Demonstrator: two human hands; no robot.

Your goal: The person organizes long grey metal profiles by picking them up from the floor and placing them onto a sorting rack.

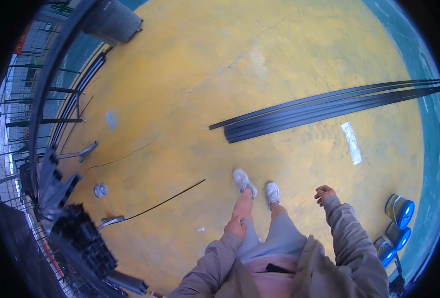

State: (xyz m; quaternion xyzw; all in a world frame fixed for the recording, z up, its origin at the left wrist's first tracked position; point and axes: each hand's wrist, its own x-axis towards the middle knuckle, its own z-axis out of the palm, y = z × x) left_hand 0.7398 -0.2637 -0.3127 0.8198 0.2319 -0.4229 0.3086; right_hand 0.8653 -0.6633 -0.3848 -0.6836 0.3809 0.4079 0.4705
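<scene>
My left hand (236,227) hangs beside my left thigh, its fingers curled in. Whatever it may hold is too small or hidden to make out. Off to the right, my right hand (324,194) is held away from my body with loosely bent fingers apart and nothing in them. Ahead of my feet, a bundle of long dark metal bars (299,116) lies across the yellow floor (180,59), reaching toward the right edge. A flat silvery strip (351,143) lies nearer to me than the bars. Neither hand touches the bars.
Several lidded buckets (400,210) stand at the right. At the left are a stack of black profiles (83,238), a rack frame (56,119) and two small spools (100,190). A thin dark rod (165,202) slants over the floor. A grey bin (113,22) stands far left.
</scene>
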